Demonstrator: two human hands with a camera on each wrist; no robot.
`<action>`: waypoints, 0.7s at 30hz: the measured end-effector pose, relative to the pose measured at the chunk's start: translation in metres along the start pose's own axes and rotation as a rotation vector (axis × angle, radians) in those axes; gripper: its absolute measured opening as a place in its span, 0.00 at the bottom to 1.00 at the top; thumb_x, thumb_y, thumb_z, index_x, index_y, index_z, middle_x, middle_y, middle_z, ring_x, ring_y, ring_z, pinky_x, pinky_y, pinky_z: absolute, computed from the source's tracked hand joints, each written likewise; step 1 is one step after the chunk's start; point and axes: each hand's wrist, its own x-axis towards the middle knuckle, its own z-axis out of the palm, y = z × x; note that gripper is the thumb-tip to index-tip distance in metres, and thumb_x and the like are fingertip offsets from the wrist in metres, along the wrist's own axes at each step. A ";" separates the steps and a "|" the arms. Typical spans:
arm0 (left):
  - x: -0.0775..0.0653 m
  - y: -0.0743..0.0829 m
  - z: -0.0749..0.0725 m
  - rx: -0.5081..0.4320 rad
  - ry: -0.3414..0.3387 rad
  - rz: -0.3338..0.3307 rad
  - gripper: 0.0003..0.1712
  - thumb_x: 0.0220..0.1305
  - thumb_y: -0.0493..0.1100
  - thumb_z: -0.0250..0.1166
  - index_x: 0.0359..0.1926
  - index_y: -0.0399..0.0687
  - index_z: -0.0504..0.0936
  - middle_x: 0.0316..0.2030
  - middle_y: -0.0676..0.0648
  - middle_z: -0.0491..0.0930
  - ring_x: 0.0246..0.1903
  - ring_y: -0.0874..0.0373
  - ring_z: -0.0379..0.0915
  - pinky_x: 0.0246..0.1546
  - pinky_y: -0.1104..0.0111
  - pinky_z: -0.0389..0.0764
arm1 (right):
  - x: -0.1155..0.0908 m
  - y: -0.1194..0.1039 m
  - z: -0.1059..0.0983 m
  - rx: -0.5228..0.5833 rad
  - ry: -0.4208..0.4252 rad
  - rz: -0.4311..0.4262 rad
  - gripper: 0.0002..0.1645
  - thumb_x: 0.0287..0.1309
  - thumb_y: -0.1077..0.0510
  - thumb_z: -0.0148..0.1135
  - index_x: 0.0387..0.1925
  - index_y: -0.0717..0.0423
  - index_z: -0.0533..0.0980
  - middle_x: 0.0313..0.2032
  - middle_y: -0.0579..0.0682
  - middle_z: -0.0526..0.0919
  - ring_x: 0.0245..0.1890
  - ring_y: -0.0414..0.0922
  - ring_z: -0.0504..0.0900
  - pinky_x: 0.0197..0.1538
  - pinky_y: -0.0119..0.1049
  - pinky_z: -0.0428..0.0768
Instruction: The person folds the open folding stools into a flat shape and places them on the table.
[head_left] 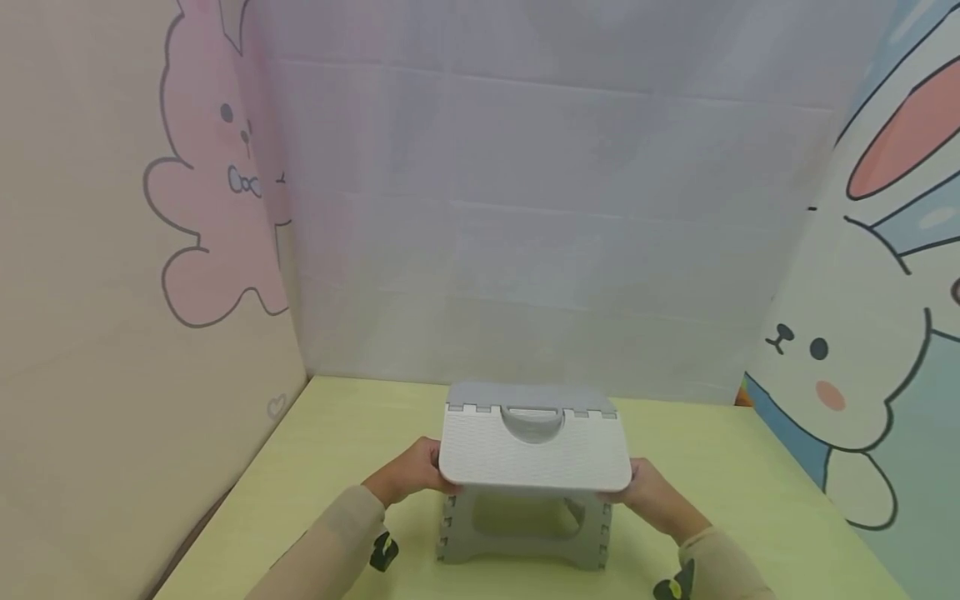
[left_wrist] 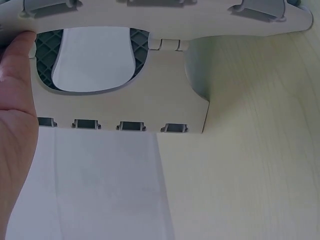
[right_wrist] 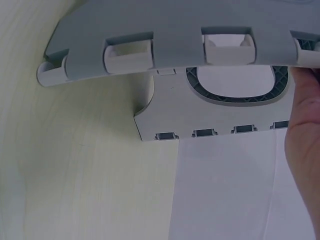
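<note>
A white and grey folding step stool [head_left: 480, 454] stands unfolded, its textured top tilted toward me. A grey handle [head_left: 534, 425] is set in the top along the hinge line. My left hand [head_left: 411, 475] grips the left edge of the top near its front corner, and my right hand [head_left: 652, 498] holds the opposite edge. In the left wrist view the side leg panel [left_wrist: 165, 80] shows a large rounded opening. The right wrist view shows a grey top section [right_wrist: 177, 40] with hinge knuckles above the other leg panel [right_wrist: 175, 110]. Some fingertips are hidden by the stool.
The stool is on a pale yellow table [head_left: 360, 417]. A whitish curtain [head_left: 525, 208] hangs behind it. Side walls carry a pink rabbit drawing [head_left: 217, 167] at left and a white rabbit drawing [head_left: 847, 333] at right.
</note>
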 end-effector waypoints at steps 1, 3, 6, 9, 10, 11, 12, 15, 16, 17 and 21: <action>0.000 0.000 0.000 0.000 -0.001 0.000 0.22 0.48 0.25 0.68 0.48 0.21 0.76 0.43 0.35 0.83 0.37 0.59 0.77 0.44 0.60 0.80 | 0.000 0.000 0.000 0.002 -0.002 0.001 0.25 0.52 0.68 0.62 0.50 0.81 0.70 0.50 0.72 0.76 0.45 0.32 0.79 0.55 0.58 0.72; 0.000 0.000 0.000 0.006 -0.003 0.000 0.22 0.49 0.25 0.67 0.48 0.21 0.76 0.43 0.35 0.83 0.36 0.59 0.77 0.44 0.60 0.80 | 0.001 0.001 0.000 0.001 -0.002 0.002 0.25 0.52 0.68 0.62 0.50 0.81 0.70 0.50 0.72 0.76 0.45 0.32 0.78 0.55 0.59 0.72; 0.001 0.000 -0.001 0.005 -0.006 -0.005 0.22 0.49 0.24 0.67 0.48 0.22 0.76 0.43 0.36 0.83 0.36 0.59 0.77 0.44 0.60 0.80 | 0.001 0.001 -0.001 0.005 -0.005 0.001 0.25 0.53 0.68 0.62 0.50 0.80 0.70 0.51 0.72 0.76 0.45 0.32 0.78 0.55 0.59 0.71; 0.001 -0.001 -0.001 0.001 -0.018 0.000 0.22 0.48 0.24 0.67 0.48 0.21 0.76 0.43 0.36 0.83 0.36 0.60 0.77 0.44 0.61 0.80 | 0.001 0.003 -0.001 0.008 -0.010 -0.005 0.25 0.53 0.68 0.62 0.50 0.81 0.70 0.51 0.72 0.76 0.45 0.31 0.79 0.55 0.58 0.72; 0.002 -0.001 -0.002 -0.001 -0.020 0.000 0.22 0.48 0.24 0.67 0.48 0.21 0.76 0.43 0.35 0.83 0.36 0.59 0.77 0.44 0.61 0.80 | 0.001 0.003 -0.001 0.009 -0.012 -0.009 0.25 0.53 0.68 0.62 0.50 0.81 0.70 0.50 0.72 0.76 0.45 0.31 0.79 0.55 0.57 0.72; 0.002 -0.001 -0.002 -0.001 -0.025 0.002 0.22 0.48 0.24 0.67 0.48 0.21 0.76 0.43 0.35 0.83 0.36 0.60 0.77 0.44 0.61 0.80 | 0.001 0.003 -0.001 0.005 -0.012 -0.011 0.25 0.53 0.68 0.62 0.50 0.81 0.70 0.50 0.72 0.76 0.45 0.31 0.79 0.54 0.57 0.73; 0.002 -0.001 -0.002 -0.003 -0.029 0.005 0.22 0.48 0.23 0.67 0.47 0.20 0.76 0.43 0.35 0.82 0.36 0.60 0.77 0.44 0.61 0.80 | 0.001 0.004 -0.001 0.001 -0.013 -0.014 0.25 0.53 0.68 0.62 0.50 0.81 0.70 0.50 0.72 0.76 0.45 0.31 0.79 0.54 0.57 0.73; 0.003 -0.001 -0.003 -0.005 -0.031 -0.003 0.22 0.48 0.23 0.67 0.47 0.20 0.76 0.43 0.36 0.83 0.36 0.60 0.77 0.44 0.60 0.80 | 0.001 0.004 -0.001 -0.004 -0.016 -0.022 0.25 0.53 0.68 0.62 0.50 0.80 0.70 0.50 0.70 0.77 0.45 0.31 0.79 0.54 0.57 0.73; 0.004 -0.001 -0.003 -0.005 -0.030 -0.008 0.22 0.48 0.23 0.67 0.47 0.21 0.76 0.42 0.37 0.83 0.36 0.60 0.77 0.44 0.60 0.80 | 0.001 0.004 -0.001 -0.005 -0.018 -0.025 0.25 0.53 0.67 0.62 0.50 0.80 0.70 0.50 0.70 0.77 0.45 0.31 0.79 0.54 0.56 0.73; 0.004 -0.001 -0.003 -0.007 -0.030 -0.010 0.22 0.48 0.23 0.67 0.47 0.21 0.76 0.42 0.37 0.83 0.36 0.60 0.77 0.44 0.60 0.80 | 0.001 0.004 -0.002 -0.008 -0.019 -0.026 0.25 0.53 0.67 0.62 0.50 0.80 0.70 0.50 0.68 0.78 0.45 0.31 0.79 0.54 0.54 0.74; 0.004 -0.002 -0.003 -0.017 -0.030 -0.010 0.22 0.48 0.22 0.66 0.47 0.20 0.76 0.42 0.36 0.83 0.36 0.59 0.77 0.44 0.59 0.80 | 0.002 0.004 -0.003 0.009 -0.038 -0.035 0.26 0.53 0.67 0.61 0.51 0.81 0.69 0.50 0.65 0.79 0.46 0.31 0.79 0.53 0.42 0.76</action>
